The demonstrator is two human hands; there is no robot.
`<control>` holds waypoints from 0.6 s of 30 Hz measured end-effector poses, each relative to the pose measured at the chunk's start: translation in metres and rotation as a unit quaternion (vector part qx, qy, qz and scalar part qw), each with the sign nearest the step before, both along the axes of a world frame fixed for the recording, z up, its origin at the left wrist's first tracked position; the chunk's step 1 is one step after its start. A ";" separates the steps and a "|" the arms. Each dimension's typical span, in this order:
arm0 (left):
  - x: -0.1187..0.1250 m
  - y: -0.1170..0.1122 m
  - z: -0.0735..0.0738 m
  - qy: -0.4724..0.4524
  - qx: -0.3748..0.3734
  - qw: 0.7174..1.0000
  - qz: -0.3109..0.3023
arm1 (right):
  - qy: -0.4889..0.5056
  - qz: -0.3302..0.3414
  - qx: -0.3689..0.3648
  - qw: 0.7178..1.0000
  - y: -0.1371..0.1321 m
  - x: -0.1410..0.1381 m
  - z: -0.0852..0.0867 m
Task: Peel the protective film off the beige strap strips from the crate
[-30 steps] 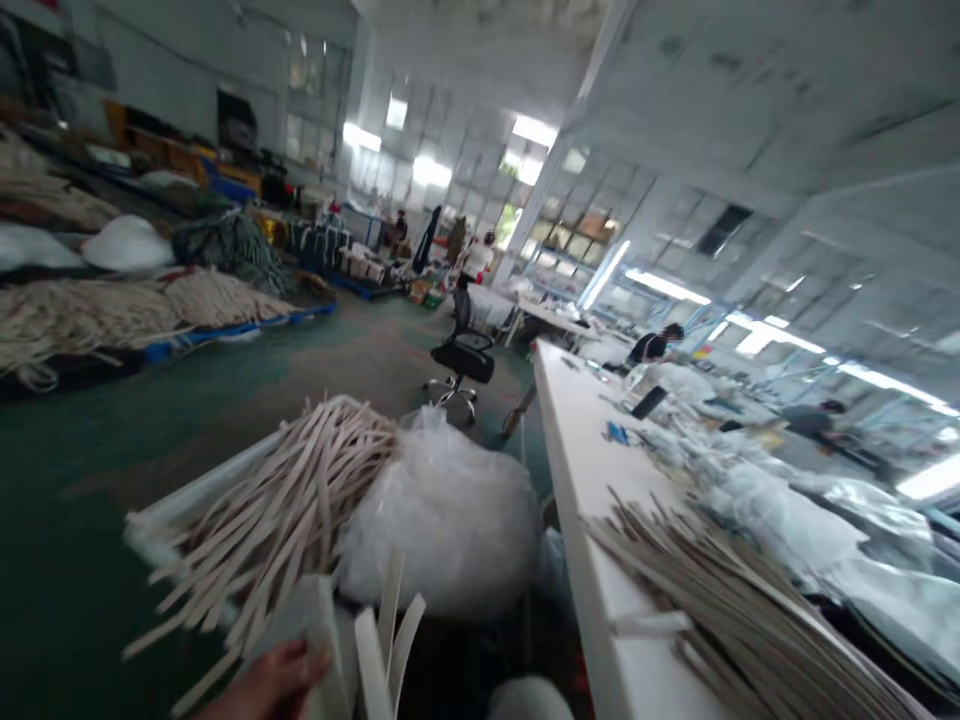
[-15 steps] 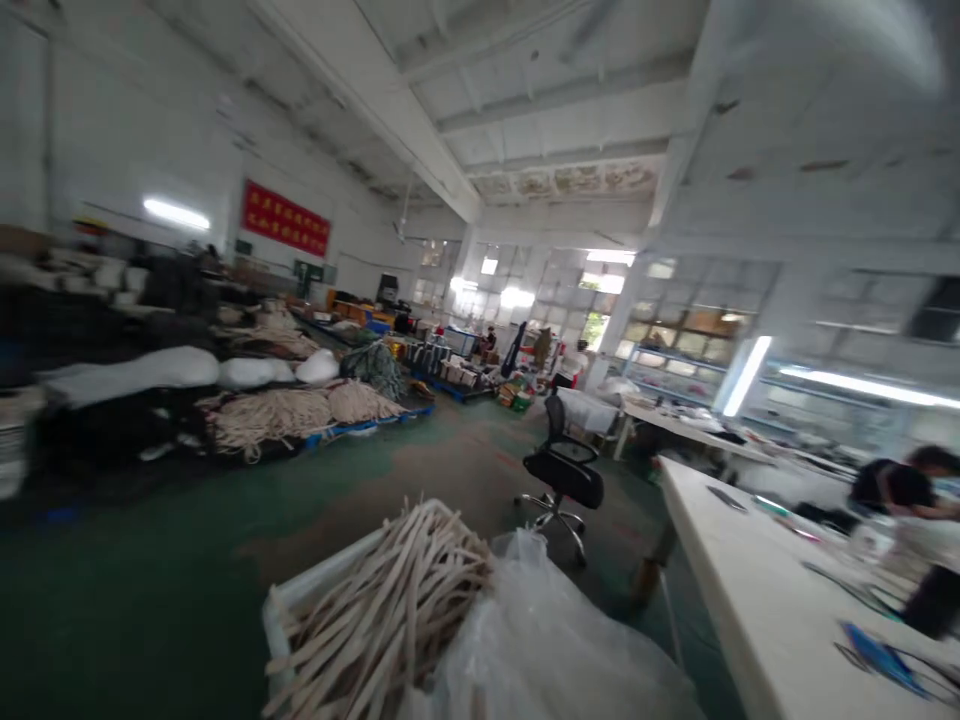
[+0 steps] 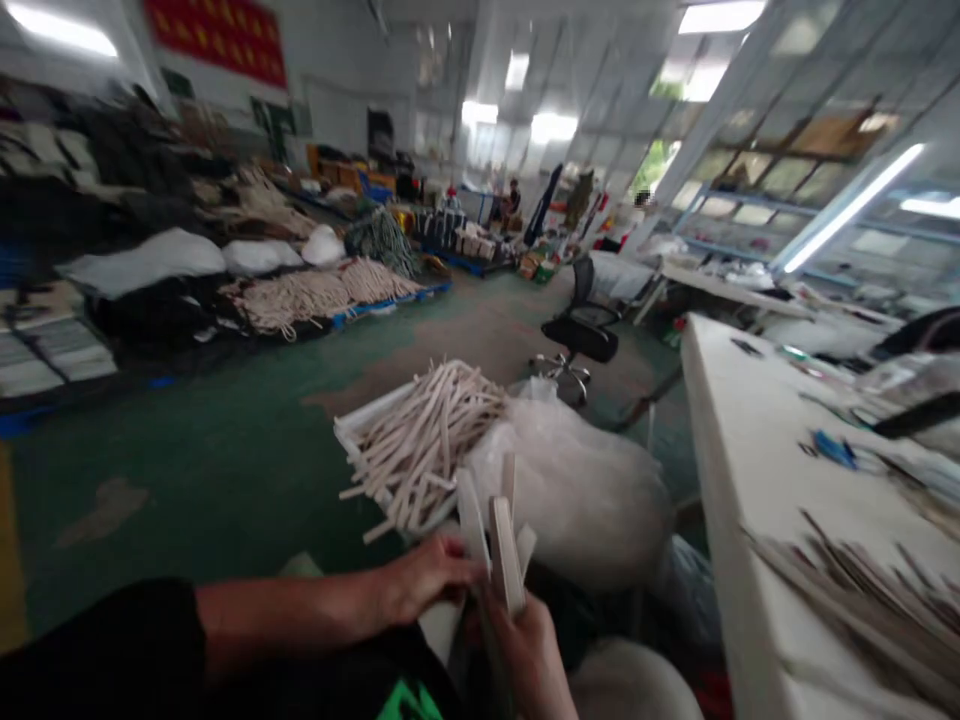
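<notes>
Over my lap, my right hand [image 3: 529,640] is closed around a few flat beige strips [image 3: 506,550] that stick up from it. My left hand [image 3: 431,578] has its fingers pinched together at the side of these strips, on a paler strip [image 3: 471,510]; the picture is blurred there. Just beyond my hands a white crate [image 3: 351,428] holds a heap of similar beige strips [image 3: 442,420]. Against the crate's right side rests a large translucent plastic bag [image 3: 581,480].
To the right runs a white table [image 3: 727,420] with a blue-handled tool [image 3: 834,448] and a bundle of strips [image 3: 870,610]. A black office chair [image 3: 581,335] stands ahead on the green floor [image 3: 247,440]. Piles of goods [image 3: 300,295] line the left.
My view has tipped downward, so the crate and bag sit higher in the picture. Both my hands and the strips they hold have come into view.
</notes>
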State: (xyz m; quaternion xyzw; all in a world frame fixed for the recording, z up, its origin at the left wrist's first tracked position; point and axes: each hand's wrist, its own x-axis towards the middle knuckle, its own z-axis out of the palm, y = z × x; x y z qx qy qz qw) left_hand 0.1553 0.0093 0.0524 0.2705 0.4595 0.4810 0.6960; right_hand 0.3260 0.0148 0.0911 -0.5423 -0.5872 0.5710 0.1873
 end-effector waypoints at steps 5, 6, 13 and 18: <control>-0.020 0.012 0.002 0.015 -0.072 0.997 0.029 | 0.015 -0.012 -0.021 1.000 -0.015 0.013 -0.024; -0.019 0.011 0.000 0.005 -0.083 0.996 0.012 | 0.014 -0.023 -0.020 0.999 -0.017 0.011 -0.022; -0.011 0.001 0.002 0.003 -0.043 0.999 -0.005 | 0.049 -0.046 -0.050 0.997 -0.016 0.003 -0.009; -0.010 0.002 0.001 -0.009 -0.053 0.998 -0.038 | 0.009 -0.037 -0.020 0.999 -0.019 0.011 -0.019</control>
